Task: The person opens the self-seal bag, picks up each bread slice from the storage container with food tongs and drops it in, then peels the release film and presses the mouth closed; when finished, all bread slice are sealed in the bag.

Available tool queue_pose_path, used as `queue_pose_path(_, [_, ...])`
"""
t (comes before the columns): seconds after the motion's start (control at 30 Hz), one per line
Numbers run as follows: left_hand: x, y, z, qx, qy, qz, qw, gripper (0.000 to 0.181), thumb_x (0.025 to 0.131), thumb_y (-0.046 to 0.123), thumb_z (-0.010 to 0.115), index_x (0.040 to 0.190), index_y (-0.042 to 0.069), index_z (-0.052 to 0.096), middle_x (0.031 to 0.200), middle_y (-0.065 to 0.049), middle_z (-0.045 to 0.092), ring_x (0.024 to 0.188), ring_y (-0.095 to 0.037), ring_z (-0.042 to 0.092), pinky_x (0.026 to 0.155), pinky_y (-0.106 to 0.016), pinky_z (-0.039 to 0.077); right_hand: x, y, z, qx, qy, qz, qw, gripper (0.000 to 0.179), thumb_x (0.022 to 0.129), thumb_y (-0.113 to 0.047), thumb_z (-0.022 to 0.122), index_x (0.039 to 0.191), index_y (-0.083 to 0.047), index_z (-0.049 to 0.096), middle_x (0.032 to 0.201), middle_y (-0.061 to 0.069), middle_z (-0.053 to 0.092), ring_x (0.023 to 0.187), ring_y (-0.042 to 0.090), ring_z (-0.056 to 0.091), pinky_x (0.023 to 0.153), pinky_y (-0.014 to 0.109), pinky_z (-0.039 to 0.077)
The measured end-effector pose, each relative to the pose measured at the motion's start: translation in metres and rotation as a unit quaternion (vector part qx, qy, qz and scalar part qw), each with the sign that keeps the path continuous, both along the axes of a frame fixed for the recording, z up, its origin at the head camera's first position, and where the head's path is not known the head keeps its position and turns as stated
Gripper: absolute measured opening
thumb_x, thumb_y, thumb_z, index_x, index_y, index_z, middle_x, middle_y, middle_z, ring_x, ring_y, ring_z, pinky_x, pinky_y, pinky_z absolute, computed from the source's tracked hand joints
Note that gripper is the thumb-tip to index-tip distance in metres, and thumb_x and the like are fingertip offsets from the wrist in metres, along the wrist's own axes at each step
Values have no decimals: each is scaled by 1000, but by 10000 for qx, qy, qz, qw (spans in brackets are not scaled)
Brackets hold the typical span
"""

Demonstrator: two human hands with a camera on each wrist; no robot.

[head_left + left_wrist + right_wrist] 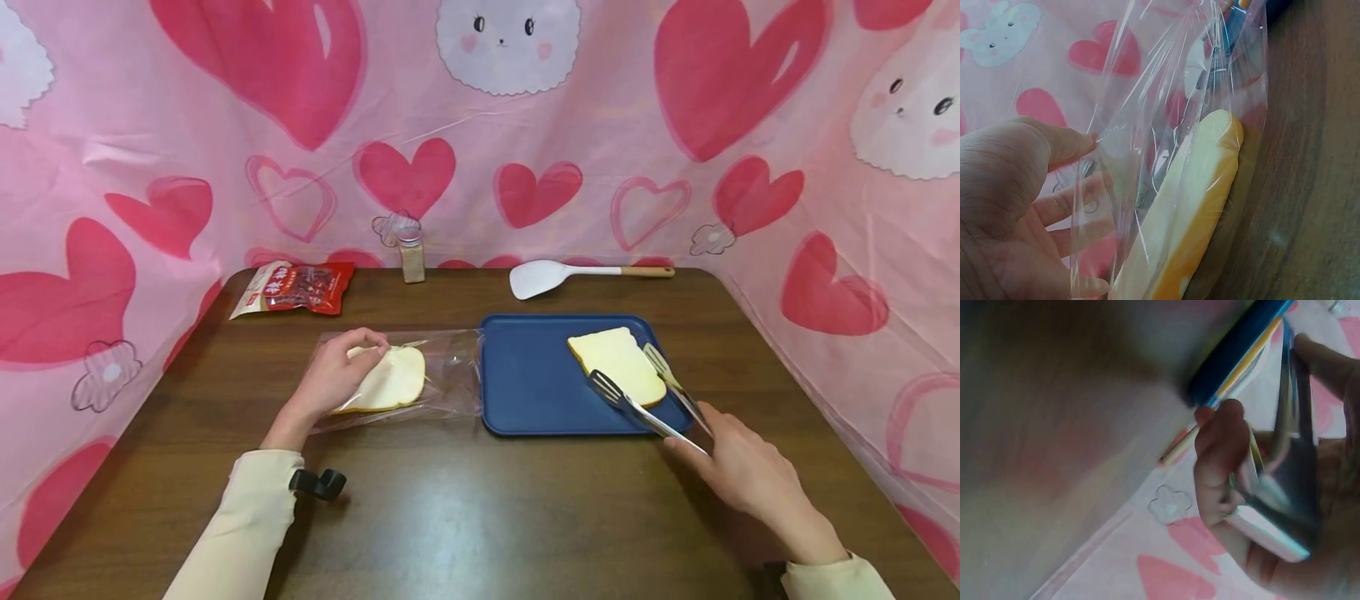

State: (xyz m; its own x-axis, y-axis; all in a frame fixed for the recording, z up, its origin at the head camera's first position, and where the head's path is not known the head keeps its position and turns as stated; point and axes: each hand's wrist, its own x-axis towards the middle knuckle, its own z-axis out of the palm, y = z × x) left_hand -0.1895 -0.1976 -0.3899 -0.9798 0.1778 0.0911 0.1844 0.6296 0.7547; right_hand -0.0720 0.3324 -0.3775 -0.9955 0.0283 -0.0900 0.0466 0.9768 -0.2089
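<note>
My left hand [337, 375] pinches the film of a clear plastic bag [453, 383] between thumb and fingers. Inside the bag lies a slice of bread [397, 379], its brown crust edge [1200, 237] showing in the left wrist view. My right hand [753, 467] grips metal tongs [663, 429] with slotted ends. The tongs stand spread, one end on each side of a second bread slice [622, 362]. That slice lies on the right part of a blue tray [525, 375]. In the right wrist view, my fingers wrap the tongs [1285, 487].
A red and white packet [300, 287] lies at the back left of the wooden table [450, 517]. Beside it stands a small seasoning jar [412, 257]. Behind the tray lies a white spatula [540, 277] with a wooden handle. Pink heart-patterned cloth surrounds the table.
</note>
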Motion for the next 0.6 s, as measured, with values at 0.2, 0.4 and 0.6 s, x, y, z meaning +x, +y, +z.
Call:
queue_pose_path(0.2, [2,1,0,-56,-98,49,9999,26,109,32,58,121,14,72,139,-15,69,139,-39,54,114,-67,37,-6,9,3,-195,-212,79,9996,100,90,-73,67,150,5,46,133,37,61,114,56,61,83,72,51])
queue_pose_path(0.4, [1,1,1,25,-82,37,10000,25,108,31,58,121,14,72,138,-15,69,139,-39,55,115,-68,36,5,1,5,-235,98,127,9996,88,89,-71,70,137,2,59,117,29,70,100,48,68,75,67,54])
queue_pose_path(0.6, [0,1,2,33,-50,61,10000,25,108,32,59,120,14,72,137,-15,70,138,-38,56,116,-67,37,5,-9,4,-219,-6,104,9997,75,91,-69,70,125,-3,62,87,12,63,81,31,61,61,47,49])
